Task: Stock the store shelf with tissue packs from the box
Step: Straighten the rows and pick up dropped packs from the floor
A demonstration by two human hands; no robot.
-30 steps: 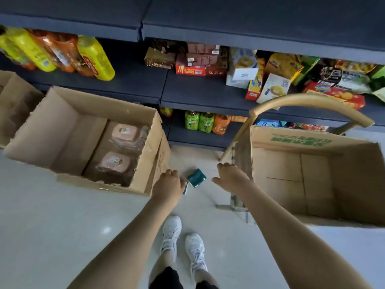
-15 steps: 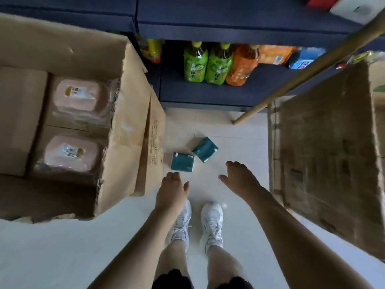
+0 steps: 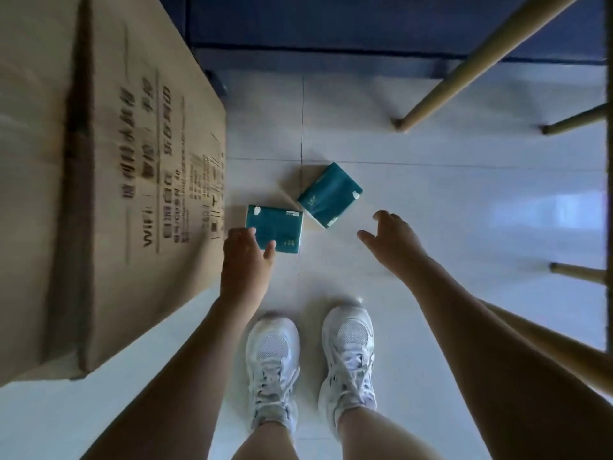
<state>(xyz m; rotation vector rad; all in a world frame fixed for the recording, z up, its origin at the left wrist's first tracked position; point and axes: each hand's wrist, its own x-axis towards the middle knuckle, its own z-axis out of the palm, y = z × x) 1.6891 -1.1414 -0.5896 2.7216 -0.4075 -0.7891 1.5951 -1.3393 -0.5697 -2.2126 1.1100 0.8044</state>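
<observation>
Two teal tissue packs lie on the white tiled floor. The left pack (image 3: 277, 229) lies flat beside the cardboard box (image 3: 139, 180). My left hand (image 3: 245, 263) reaches down onto its near left corner, thumb and fingertips touching the wrapper. The right pack (image 3: 328, 194) lies turned at an angle, just beyond the first. My right hand (image 3: 391, 240) hovers a little near and right of it, fingers spread, holding nothing.
The tall box side with printed text fills the left. Wooden chair legs (image 3: 464, 71) slant down at the upper right, with more legs at the right edge. The dark blue shelf base (image 3: 331, 24) runs along the top. My white shoes (image 3: 311, 360) stand below the packs.
The camera has dropped closer to the floor. Both hands moved down toward the packs; my left hand now touches the left pack, and my right hand's fingers have spread.
</observation>
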